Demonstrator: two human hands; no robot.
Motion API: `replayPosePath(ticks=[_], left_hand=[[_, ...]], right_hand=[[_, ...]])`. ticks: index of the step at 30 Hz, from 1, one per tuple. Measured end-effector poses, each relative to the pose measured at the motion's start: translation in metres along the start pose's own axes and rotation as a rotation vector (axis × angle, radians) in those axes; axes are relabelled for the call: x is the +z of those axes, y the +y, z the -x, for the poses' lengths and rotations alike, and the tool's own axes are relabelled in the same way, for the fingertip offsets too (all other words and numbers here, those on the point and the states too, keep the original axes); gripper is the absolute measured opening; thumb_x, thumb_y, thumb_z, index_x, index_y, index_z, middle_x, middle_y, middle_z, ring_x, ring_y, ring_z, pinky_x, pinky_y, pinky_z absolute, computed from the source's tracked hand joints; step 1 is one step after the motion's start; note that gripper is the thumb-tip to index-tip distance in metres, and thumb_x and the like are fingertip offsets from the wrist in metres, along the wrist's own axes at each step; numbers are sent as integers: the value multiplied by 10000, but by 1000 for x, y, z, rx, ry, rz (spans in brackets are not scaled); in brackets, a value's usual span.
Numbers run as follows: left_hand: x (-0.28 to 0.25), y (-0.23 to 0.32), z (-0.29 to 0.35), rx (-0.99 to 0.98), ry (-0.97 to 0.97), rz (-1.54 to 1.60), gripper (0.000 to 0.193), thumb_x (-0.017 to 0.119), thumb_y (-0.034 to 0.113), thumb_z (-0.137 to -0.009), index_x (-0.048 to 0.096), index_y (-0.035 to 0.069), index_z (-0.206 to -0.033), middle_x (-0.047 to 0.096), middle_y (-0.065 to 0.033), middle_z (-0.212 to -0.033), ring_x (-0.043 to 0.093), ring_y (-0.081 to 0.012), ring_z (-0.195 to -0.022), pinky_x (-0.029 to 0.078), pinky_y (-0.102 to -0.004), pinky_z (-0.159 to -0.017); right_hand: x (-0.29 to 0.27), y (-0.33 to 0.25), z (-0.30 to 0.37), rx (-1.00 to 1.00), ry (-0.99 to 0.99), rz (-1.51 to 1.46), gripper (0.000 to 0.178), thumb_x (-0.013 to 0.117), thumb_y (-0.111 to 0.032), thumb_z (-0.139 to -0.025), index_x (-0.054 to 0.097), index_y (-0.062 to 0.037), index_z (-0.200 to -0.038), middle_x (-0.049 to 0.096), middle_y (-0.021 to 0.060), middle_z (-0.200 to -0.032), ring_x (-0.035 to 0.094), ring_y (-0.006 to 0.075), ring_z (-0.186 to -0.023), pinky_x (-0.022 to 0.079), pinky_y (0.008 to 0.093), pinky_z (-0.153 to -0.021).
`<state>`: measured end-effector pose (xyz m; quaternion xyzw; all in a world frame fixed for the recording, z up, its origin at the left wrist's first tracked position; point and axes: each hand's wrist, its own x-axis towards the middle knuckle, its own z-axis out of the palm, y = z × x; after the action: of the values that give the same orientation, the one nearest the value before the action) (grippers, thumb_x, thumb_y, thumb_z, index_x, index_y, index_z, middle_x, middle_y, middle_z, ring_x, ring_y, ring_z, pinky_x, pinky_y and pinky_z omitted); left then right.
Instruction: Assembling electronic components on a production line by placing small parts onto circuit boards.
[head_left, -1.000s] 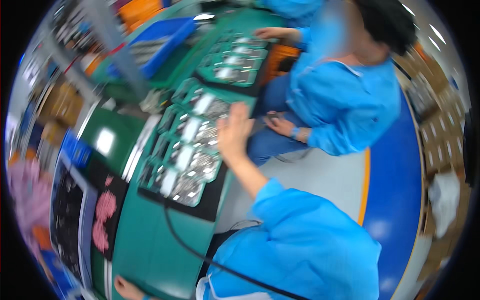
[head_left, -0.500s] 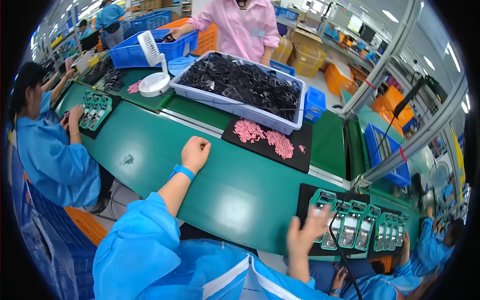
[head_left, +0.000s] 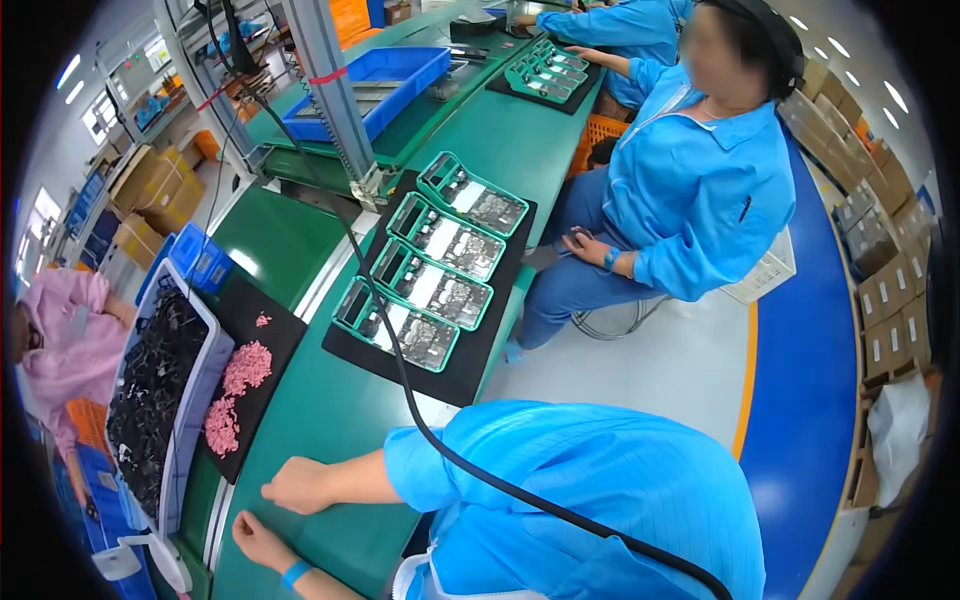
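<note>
My left hand (head_left: 262, 545), with a blue wristband, rests over the green work surface (head_left: 290, 405) at the lower left. Its fingers are curled in, and whatever they hold, if anything, is hidden. Just beyond it, my right hand (head_left: 300, 487) is closed too, its inner side out of sight. Nearest to both hands lies a black mat (head_left: 283, 342) with heaps of small pink pieces (head_left: 247, 369). Further along the bench, several green frames with silvery electronic boards (head_left: 450, 247) lie in a row on another black mat (head_left: 400, 363).
A pale bin of black parts (head_left: 205, 395) stands beside the pink heaps. A black cable (head_left: 385, 330) hangs across the view. A metal post (head_left: 335, 90) and blue tray (head_left: 400, 85) stand further off. A seated co-worker (head_left: 690, 190) is at the right.
The view has swung to the right. My right hand has left the green frames, come beside my left hand, and closed from spread fingers. My left hand stays closed.
</note>
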<state>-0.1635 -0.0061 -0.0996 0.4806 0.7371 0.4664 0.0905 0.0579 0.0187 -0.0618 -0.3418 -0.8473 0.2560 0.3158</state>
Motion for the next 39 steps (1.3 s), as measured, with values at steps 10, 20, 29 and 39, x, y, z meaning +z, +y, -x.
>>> replayPosePath(ticks=[10, 20, 29, 39], left_hand=[[1, 19, 5, 59, -51, -12, 201, 643, 184, -880, 660, -12, -920, 669, -115, -883, 601, -194, -825, 486, -320, -790], [-109, 105, 27, -165, -703, 27, 403, 701, 226, -821, 596, 11, -1145, 579, -125, -1192, 572, -227, -1020, 460, -331, -873], [-175, 290, 15, 580, -934, -122, 353, 695, 234, -794, 622, -44, -999, 636, -202, -1051, 629, -350, -939, 495, -386, -817], [130, 182, -22, 910, -480, -585, 829, 571, 571, -825, 330, 53, -1426, 300, -173, -1495, 255, -338, -1398, 121, -621, -1105]], right_hand=[[10, 11, -3, 6, 68, 3, 111, 598, -198, -751, 646, -98, -757, 664, 159, -769, 654, 345, -728, 511, 480, -622], [-99, 38, -54, 353, -225, -455, 172, 671, -165, -788, 685, -30, -895, 675, 52, -796, 644, 123, -698, 507, 271, -620], [-118, 120, -40, 441, 338, 130, 90, 662, -133, -779, 705, -93, -848, 647, 101, -819, 641, 284, -763, 508, 380, -691], [-108, 130, -41, 379, 600, 152, 120, 607, -132, -819, 702, -102, -886, 657, 103, -858, 643, 313, -782, 515, 404, -695]])
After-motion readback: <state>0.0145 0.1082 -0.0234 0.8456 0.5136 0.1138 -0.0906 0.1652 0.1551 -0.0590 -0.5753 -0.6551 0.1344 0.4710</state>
